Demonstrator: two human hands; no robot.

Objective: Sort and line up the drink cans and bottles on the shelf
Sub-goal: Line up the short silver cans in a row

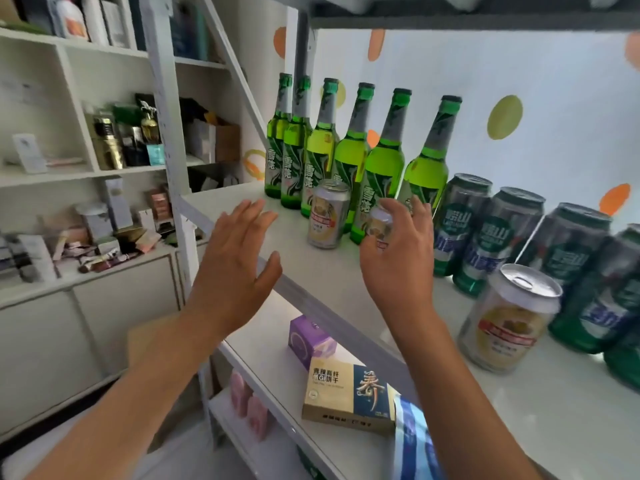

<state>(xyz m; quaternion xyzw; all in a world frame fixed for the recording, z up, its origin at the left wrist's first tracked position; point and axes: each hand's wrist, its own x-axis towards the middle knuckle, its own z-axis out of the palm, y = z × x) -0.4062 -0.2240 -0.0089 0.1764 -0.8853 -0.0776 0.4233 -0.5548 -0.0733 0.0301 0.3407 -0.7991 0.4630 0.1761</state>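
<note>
On the white shelf (346,271) several green beer bottles (382,168) stand in a row at the back left. Several green-and-blue cans (481,244) line up to their right. A silver-and-gold can (327,216) stands in front of the bottles. A second such can (509,317) stands alone nearer the front right. My right hand (398,258) is wrapped around a third silver-and-gold can (379,223), mostly hidden by my fingers. My left hand (235,268) hovers open, fingers spread, by the shelf's left front edge, holding nothing.
A lower shelf holds a purple box (310,339), a beige-and-blue biscuit box (349,396) and a blue-striped packet (414,441). A white slanted frame post (166,109) rises at the left. Behind it white cabinets (86,161) carry cosmetics bottles and boxes.
</note>
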